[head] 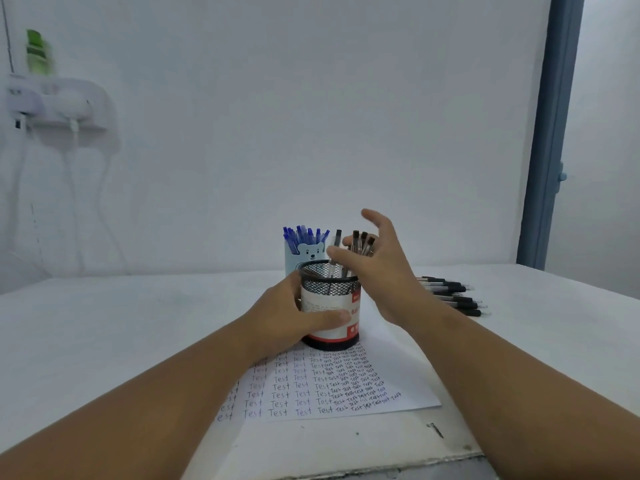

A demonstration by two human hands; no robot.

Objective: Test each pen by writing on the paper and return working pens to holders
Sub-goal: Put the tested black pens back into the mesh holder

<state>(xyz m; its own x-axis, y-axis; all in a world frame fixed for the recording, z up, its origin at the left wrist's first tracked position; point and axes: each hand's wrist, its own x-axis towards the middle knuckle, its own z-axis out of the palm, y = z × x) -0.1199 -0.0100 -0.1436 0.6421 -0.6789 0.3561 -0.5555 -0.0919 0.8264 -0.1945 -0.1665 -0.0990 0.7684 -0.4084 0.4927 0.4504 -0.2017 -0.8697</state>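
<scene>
A black wire-mesh pen holder with a white and red label (329,306) stands on the handwritten white paper sheet (332,386), holding dark-capped pens (362,242). The left hand (287,313) grips its side; the right hand (377,258) hovers above, fingers (337,252) spread open.

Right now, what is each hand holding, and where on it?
The left hand grips the mesh pen cup round its side, thumb across the label. The right hand holds nothing, fingers spread over the black pens.
</scene>
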